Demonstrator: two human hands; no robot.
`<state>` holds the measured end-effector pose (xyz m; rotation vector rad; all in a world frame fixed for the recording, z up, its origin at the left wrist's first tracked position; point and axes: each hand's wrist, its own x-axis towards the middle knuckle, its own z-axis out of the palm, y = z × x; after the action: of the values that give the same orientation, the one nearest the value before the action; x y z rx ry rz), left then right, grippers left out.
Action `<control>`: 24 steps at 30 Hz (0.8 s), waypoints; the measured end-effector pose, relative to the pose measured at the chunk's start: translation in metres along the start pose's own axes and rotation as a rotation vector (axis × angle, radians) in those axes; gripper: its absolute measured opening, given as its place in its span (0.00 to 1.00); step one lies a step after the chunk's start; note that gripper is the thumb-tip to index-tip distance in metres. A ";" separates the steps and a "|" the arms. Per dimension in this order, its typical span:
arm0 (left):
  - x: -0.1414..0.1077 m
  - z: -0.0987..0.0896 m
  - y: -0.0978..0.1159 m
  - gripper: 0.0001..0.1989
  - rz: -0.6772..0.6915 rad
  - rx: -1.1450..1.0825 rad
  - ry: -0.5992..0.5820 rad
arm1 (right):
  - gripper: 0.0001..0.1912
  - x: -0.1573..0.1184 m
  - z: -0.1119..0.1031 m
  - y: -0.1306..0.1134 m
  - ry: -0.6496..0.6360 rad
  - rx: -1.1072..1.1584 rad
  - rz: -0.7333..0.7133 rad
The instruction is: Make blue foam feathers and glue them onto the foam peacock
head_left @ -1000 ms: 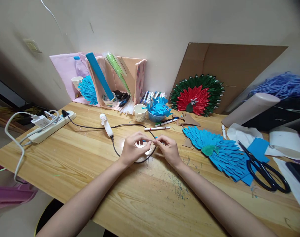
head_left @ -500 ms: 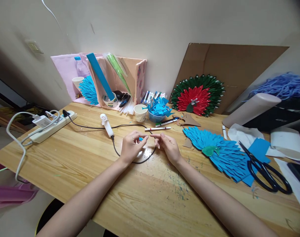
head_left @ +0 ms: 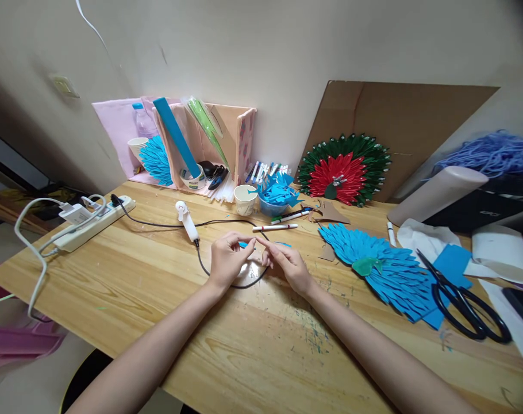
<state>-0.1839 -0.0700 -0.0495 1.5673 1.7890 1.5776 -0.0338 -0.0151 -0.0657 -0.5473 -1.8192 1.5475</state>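
Note:
My left hand (head_left: 227, 260) is over the table with thumb and index finger pinched on a small blue craft-foam piece (head_left: 246, 245). My right hand (head_left: 289, 267) faces it, its fingers curled and its index fingertip meeting the left fingertips. A blue sliver (head_left: 284, 245) shows just behind the right fingers; whether they hold it or it lies on the table I cannot tell. Left of the hands lies a white glue gun (head_left: 186, 222), its black cord looping beneath them. A capped marker (head_left: 275, 227) lies just beyond the fingertips.
A bowl of blue foam pieces (head_left: 273, 208) and a paper cup (head_left: 245, 202) stand behind. To the right lie a blue feathered peacock (head_left: 386, 270) and black scissors (head_left: 468, 310). A red-green peacock (head_left: 341, 172) leans on cardboard (head_left: 399, 115). At left is a power strip (head_left: 95, 225).
My right hand has moved slightly left and down, so its fingertip now meets the left hand's. The blue sliver behind the right fingers has come into view.

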 end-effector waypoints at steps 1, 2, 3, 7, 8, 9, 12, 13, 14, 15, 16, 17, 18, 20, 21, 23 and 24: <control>0.000 0.000 0.001 0.09 0.001 0.005 0.006 | 0.22 -0.001 0.000 0.000 -0.010 -0.022 -0.007; 0.000 -0.001 0.001 0.09 0.002 0.012 0.012 | 0.22 -0.001 0.000 0.001 -0.019 -0.045 -0.015; 0.000 -0.001 0.002 0.09 0.003 0.021 0.018 | 0.22 -0.002 0.000 0.001 -0.031 -0.066 -0.025; -0.001 -0.001 0.002 0.07 0.002 0.048 0.024 | 0.21 -0.003 -0.001 0.002 -0.066 -0.105 -0.051; -0.001 -0.001 0.003 0.06 0.004 0.051 0.025 | 0.22 -0.003 -0.001 0.002 -0.066 -0.100 -0.052; -0.001 -0.001 0.003 0.06 0.007 0.052 0.028 | 0.22 -0.003 -0.001 0.001 -0.065 -0.089 -0.052; 0.001 -0.003 0.003 0.05 0.004 0.061 0.054 | 0.22 -0.003 -0.001 0.001 -0.055 -0.024 -0.039; 0.002 -0.004 0.003 0.05 -0.004 0.065 0.065 | 0.22 -0.002 -0.001 0.000 -0.049 0.006 -0.029; 0.002 -0.004 0.003 0.06 -0.012 0.067 0.074 | 0.22 -0.002 -0.001 0.000 -0.041 0.037 -0.015; 0.003 -0.005 0.003 0.06 -0.019 0.066 0.076 | 0.23 -0.002 -0.001 0.000 -0.028 0.069 0.000; 0.004 -0.005 0.002 0.06 -0.025 0.057 0.072 | 0.23 -0.002 -0.001 0.000 -0.013 0.100 0.013; 0.004 -0.005 0.001 0.07 -0.028 0.043 0.059 | 0.24 -0.001 -0.002 0.000 0.004 0.129 0.024; 0.004 -0.004 0.000 0.08 -0.028 0.027 0.043 | 0.24 -0.001 -0.002 0.000 0.020 0.156 0.033; 0.003 -0.003 -0.002 0.09 -0.020 -0.005 0.008 | 0.25 0.000 -0.002 0.001 0.040 0.195 0.049; 0.003 -0.002 -0.002 0.09 -0.015 -0.014 -0.006 | 0.25 0.000 -0.002 0.001 0.042 0.206 0.059; 0.001 -0.001 -0.003 0.10 -0.007 -0.015 -0.017 | 0.26 0.000 -0.002 0.001 0.035 0.206 0.076; 0.000 0.000 -0.003 0.10 -0.005 -0.010 -0.021 | 0.27 0.000 -0.002 0.001 0.029 0.199 0.083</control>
<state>-0.1859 -0.0694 -0.0517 1.5679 1.7701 1.5589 -0.0321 -0.0135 -0.0663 -0.5525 -1.6164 1.7436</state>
